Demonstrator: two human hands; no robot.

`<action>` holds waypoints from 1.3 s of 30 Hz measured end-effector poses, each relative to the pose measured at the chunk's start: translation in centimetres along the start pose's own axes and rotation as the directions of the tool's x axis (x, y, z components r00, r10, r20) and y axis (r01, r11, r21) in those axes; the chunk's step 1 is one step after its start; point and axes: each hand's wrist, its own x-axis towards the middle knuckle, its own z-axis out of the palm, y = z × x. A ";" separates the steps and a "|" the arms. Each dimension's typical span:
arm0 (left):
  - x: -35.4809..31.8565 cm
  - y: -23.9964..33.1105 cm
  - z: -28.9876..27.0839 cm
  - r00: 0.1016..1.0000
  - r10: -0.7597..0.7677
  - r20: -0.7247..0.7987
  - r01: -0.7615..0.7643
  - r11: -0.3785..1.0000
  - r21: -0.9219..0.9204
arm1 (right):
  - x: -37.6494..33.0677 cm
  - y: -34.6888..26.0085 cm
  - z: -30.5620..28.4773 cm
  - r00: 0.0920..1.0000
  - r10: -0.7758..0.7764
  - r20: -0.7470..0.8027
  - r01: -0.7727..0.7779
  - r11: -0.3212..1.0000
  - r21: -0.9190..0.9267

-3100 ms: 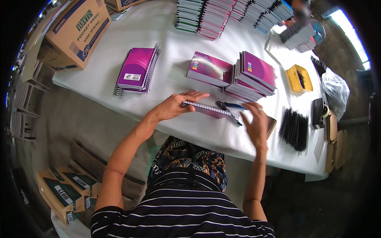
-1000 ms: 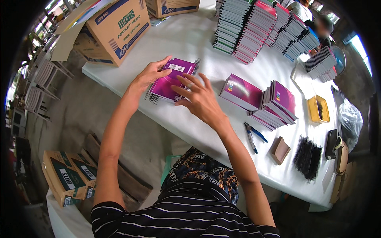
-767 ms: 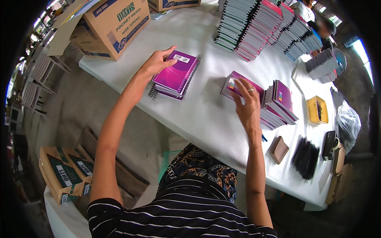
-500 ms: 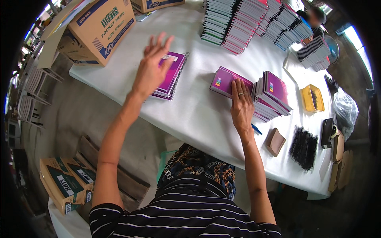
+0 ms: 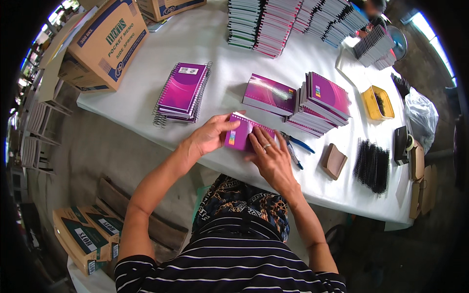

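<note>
A small purple memo notebook (image 5: 238, 136) with a row of holes along its far edge is between my hands at the table's front edge. My left hand (image 5: 209, 135) grips its left end, thumb on the cover. My right hand (image 5: 272, 157) lies over its right part, fingers bent across the cover and thumb by the near edge. To the left is a stack of purple notebooks with spiral wire (image 5: 183, 90). Beyond my right hand are a purple notebook block (image 5: 268, 93) and a taller, uneven purple stack (image 5: 330, 95). Blue-handled pliers (image 5: 300, 144) lie beside my right hand.
Right of the pliers are a brown block (image 5: 334, 161), black spiral wires (image 5: 372, 166) and a yellow tray (image 5: 377, 105). A carton (image 5: 105, 46) stands at the far left. Tall notebook stacks (image 5: 273, 27) rise at the back, with another person (image 5: 366, 24) beyond.
My left hand has come from the spiral-bound stack to the front edge. My right hand has moved nearer from the purple block. A notebook is now between both hands, and the pliers show more fully.
</note>
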 end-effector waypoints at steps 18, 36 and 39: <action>-1.9 -2.3 6.2 0.658 0.685 0.312 -0.432 0.005 0.902 | -3.9 1.6 2.8 0.827 0.557 0.076 -0.338 0.386 0.858; 1.0 -3.1 9.9 0.816 0.307 0.489 -0.225 -0.610 0.759 | -14.2 26.1 -8.7 0.455 0.791 -0.409 -0.846 0.240 -0.476; 0.1 -2.0 10.5 0.899 0.209 0.386 -0.231 -0.523 0.821 | -15.0 26.8 -10.0 0.512 0.801 -0.310 -0.825 0.358 -0.437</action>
